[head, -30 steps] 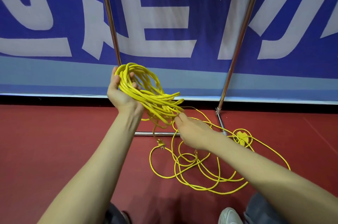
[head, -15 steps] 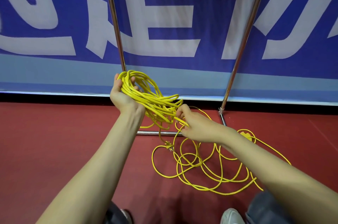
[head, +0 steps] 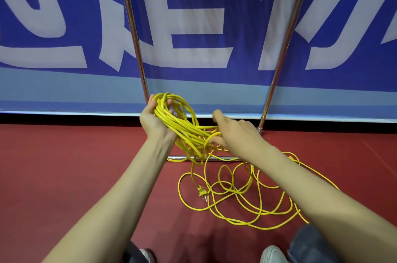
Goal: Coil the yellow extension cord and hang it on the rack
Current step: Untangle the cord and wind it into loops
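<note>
My left hand [head: 155, 122] grips a bundle of several loops of the yellow extension cord [head: 182, 123], palm up, just in front of the rack's left pole. My right hand [head: 235, 131] is beside the bundle on its right and pinches a strand of the cord, lifting it toward the loops. The loose length of cord [head: 236, 194] lies in tangled loops on the red floor below, with its plug [head: 202, 193] pointing down toward me. The chrome rack [head: 137, 48] stands straight ahead; only its two poles and floor bar show, its top is out of frame.
A blue and white banner [head: 193, 26] forms the wall right behind the rack. The rack's right pole [head: 283, 48] slants up to the right, and its base bar [head: 214, 158] lies on the red floor [head: 64, 166]. My shoes [head: 272, 254] and knees are at the bottom edge.
My right hand has risen from the floor loops up to the bundle, drawing a strand with it. The left hand keeps its hold. The plug has shifted a little toward me.
</note>
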{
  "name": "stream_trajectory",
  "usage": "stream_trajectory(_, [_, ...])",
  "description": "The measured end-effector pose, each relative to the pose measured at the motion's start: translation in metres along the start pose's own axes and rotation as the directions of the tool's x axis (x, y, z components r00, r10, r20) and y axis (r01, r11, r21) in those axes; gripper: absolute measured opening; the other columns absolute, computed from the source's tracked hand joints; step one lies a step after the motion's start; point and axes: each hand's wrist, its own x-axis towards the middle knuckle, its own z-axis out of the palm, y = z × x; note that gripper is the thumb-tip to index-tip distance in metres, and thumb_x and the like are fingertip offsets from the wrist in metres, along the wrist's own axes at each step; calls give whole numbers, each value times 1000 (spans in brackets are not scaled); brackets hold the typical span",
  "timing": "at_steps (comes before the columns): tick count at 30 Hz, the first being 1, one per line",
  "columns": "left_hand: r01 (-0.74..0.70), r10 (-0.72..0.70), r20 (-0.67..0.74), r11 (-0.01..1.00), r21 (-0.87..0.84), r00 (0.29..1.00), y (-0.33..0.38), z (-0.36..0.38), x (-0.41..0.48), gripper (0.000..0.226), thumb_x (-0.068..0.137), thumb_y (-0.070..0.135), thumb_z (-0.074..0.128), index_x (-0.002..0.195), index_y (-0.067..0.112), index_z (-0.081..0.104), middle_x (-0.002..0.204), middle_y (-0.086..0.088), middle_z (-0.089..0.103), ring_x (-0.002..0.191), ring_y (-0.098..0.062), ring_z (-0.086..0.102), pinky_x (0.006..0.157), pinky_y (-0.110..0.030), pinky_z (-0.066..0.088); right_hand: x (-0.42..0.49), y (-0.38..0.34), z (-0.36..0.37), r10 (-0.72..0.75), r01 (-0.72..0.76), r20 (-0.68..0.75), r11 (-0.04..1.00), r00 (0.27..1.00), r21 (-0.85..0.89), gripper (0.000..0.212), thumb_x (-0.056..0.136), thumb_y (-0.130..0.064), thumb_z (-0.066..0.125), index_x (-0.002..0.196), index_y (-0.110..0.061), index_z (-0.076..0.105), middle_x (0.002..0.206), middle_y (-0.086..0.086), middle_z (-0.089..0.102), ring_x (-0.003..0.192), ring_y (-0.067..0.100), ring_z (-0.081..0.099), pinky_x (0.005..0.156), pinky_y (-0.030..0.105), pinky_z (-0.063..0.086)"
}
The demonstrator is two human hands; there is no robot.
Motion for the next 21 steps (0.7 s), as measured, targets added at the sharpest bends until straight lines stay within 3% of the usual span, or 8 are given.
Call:
stream_trajectory(3, [-10,10,10,1000,1,1000,1,0,0,23,95,15,46,113,21,59,79,-11,59,51,-18,51,42,-19,39,-1,6,7,195,-240,174,923,965,302,42,82,-57,60,90,-20,42,78,4,66,67,25,64,64,33,44])
stream_trajectory(5, [-16,16,20,1000,13,1000,-1,-1,2,30,95,14,45,122,20,56,82,-10,59,57,-17,54,42,-21,40,0,7,7,189,-238,151,864,970,445,36,79,-50,67,85,-21,45,69,-4,59,64,19,57,65,34,45])
stream_trajectory(9, [16,-17,15,996,86,1000,-6,-6,6,25,96,13,45,118,21,53,84,-10,57,56,-16,55,47,-22,40,2,4,-11,-57,-68,155,714,986,696,29,89,-11,51,116,-15,40,88,-5,66,83,19,59,80,35,44])
stream_trajectory(12, [103,-111,57,986,131,992,-12,-7,1,22,96,14,45,117,20,50,82,-9,53,48,-15,55,44,-20,41,-1,4,-9,-208,54,159,752,965,657,27,96,-9,44,121,-19,39,100,-8,68,85,19,62,81,34,50])
stream_trajectory(14, [188,-205,94,969,160,974,-17,-4,-8,21,96,15,46,115,21,51,80,-11,53,42,-16,53,42,-17,42,1,6,-6,-189,88,76,731,979,677,23,95,-14,53,115,-20,42,94,-5,69,75,18,63,78,37,52])
stream_trajectory(17, [259,-293,116,934,246,949,-21,-1,-18,20,95,17,48,111,23,58,78,-13,59,40,-16,50,43,-17,41,6,13,0,-7,36,-48,771,999,636,35,85,-35,67,104,-17,45,82,0,67,75,21,62,76,41,49])
stream_trajectory(19, [280,-318,117,924,260,941,-21,0,-20,19,94,19,49,109,23,61,80,-15,61,41,-17,49,43,-18,38,6,18,6,141,-129,15,853,990,506,52,77,-65,58,97,-18,45,78,-1,64,75,23,59,71,41,45])
stream_trajectory(21, [293,-334,124,918,266,934,-20,0,-21,21,94,20,49,111,23,62,84,-16,61,42,-17,49,44,-19,37,3,18,13,239,-283,152,831,959,479,69,64,-83,46,89,-19,44,70,-2,58,70,22,56,65,39,41])
